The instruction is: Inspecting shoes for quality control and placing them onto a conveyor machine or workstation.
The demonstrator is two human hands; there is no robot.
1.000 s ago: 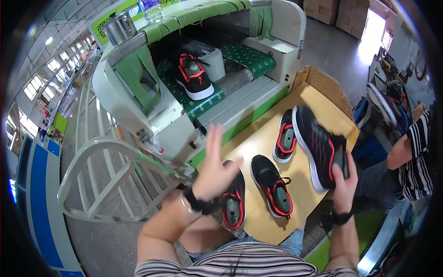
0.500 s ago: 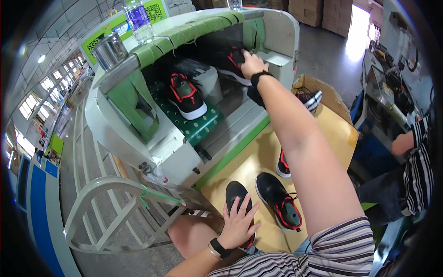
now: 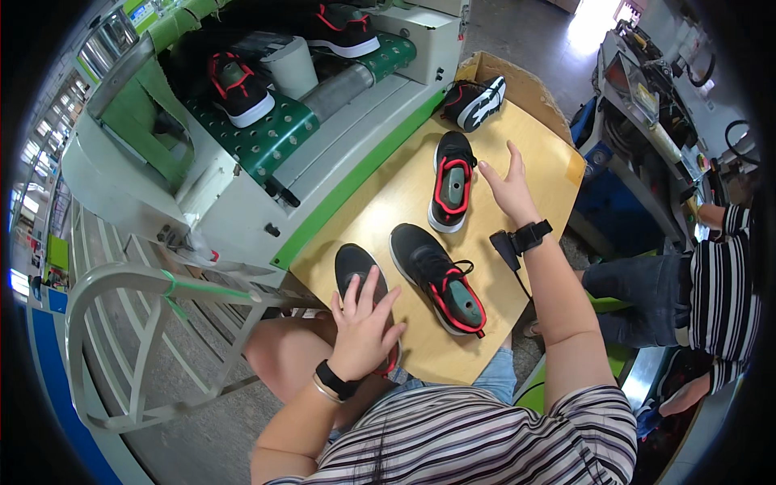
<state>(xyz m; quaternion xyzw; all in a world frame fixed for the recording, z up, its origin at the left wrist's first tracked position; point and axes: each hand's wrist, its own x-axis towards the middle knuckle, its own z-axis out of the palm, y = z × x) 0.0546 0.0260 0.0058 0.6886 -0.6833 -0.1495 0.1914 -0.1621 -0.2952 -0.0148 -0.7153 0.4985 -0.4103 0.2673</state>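
My left hand [image 3: 361, 327] lies with fingers spread over a black sneaker [image 3: 353, 260] on the wooden board, hiding most of that shoe. Beside it rests a second black sneaker [image 3: 419, 260] with red lining and a green shoe last inside. My right hand [image 3: 512, 190], fingers apart and holding nothing, is just right of a third black-and-red sneaker [image 3: 453, 182], also with a green last. Two more black-and-red shoes stand in the machine: a sneaker [image 3: 240, 97] on the left conveyor and another sneaker [image 3: 343, 31] on the right conveyor.
The white machine's green front edge [image 3: 356, 184] borders the wooden board [image 3: 525, 178]. A cardboard box [image 3: 529, 85] is at its far side, with a sneaker [image 3: 477, 105] tipped over beside it. Left is a metal rail [image 3: 121, 279]. A co-worker in a striped shirt [image 3: 723, 283] stands right.
My right hand has come back out of the machine to above the board, leaving a sneaker on the right conveyor. My left hand stays on the same shoe; the view has tilted down.
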